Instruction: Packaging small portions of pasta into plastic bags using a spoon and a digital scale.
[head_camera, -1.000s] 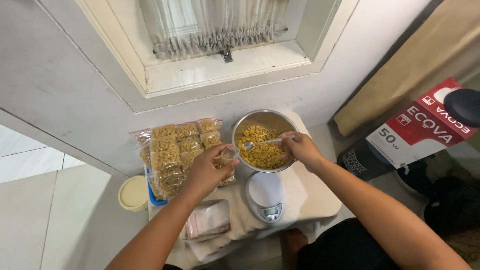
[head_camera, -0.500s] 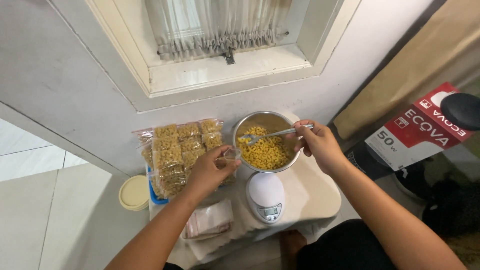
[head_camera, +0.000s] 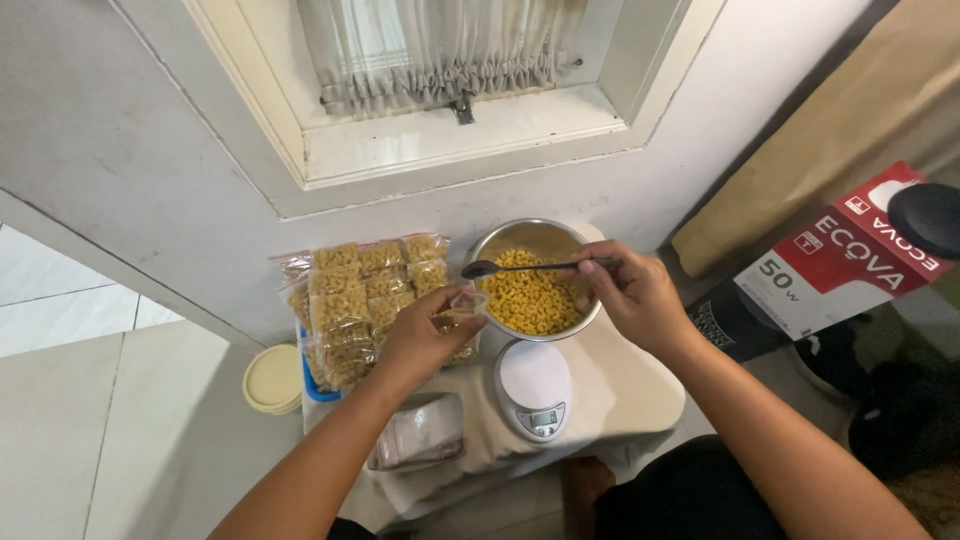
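My right hand (head_camera: 628, 290) holds a metal spoon (head_camera: 510, 268) by its handle, the spoon's bowl hovering over the left rim of a steel bowl (head_camera: 520, 236) full of yellow elbow pasta (head_camera: 530, 298). My left hand (head_camera: 425, 335) pinches a small clear plastic bag (head_camera: 462, 302) just left of the bowl, below the spoon. A stack of filled pasta bags (head_camera: 355, 292) lies to the left. A small white digital scale (head_camera: 535, 388) sits in front of the bowl on the low white table (head_camera: 630, 390).
A round cream lid (head_camera: 272, 378) lies left of the table near a blue tray edge (head_camera: 310, 385). A pack of empty clear bags (head_camera: 420, 432) lies at the table's front. A red and white box (head_camera: 850, 255) and a window sill (head_camera: 460, 125) border the space.
The spoon has lifted out of the pasta and swung left above the bowl's rim. My left hand has raised the small bag up towards the spoon.
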